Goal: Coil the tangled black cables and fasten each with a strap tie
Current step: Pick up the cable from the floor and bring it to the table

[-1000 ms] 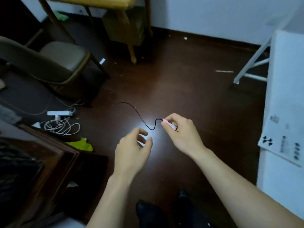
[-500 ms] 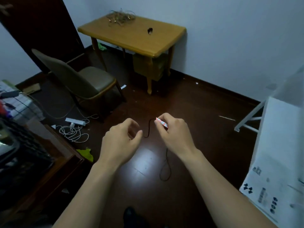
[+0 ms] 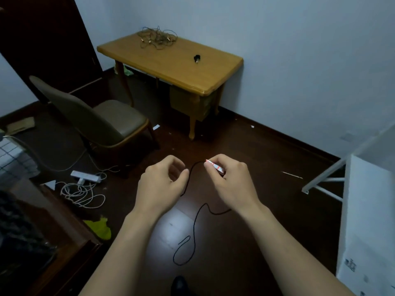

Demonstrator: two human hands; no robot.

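Head view: the right hand point(image 3: 228, 180) pinches the plug point(image 3: 214, 167) of the cable point(image 3: 194, 229), whose slack has dropped and now trails in a loop below. The left hand point(image 3: 162, 184), loosely curled, has come against the cable; I cannot tell whether it grips. Coiling looks about to start.

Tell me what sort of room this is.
Probably a sparse room in a home: a wooden table against the wall, a padded chair beside it, a power strip on the dark floor.

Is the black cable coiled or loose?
Loose: the cable trails from the right hand in open bends, no strap visible.
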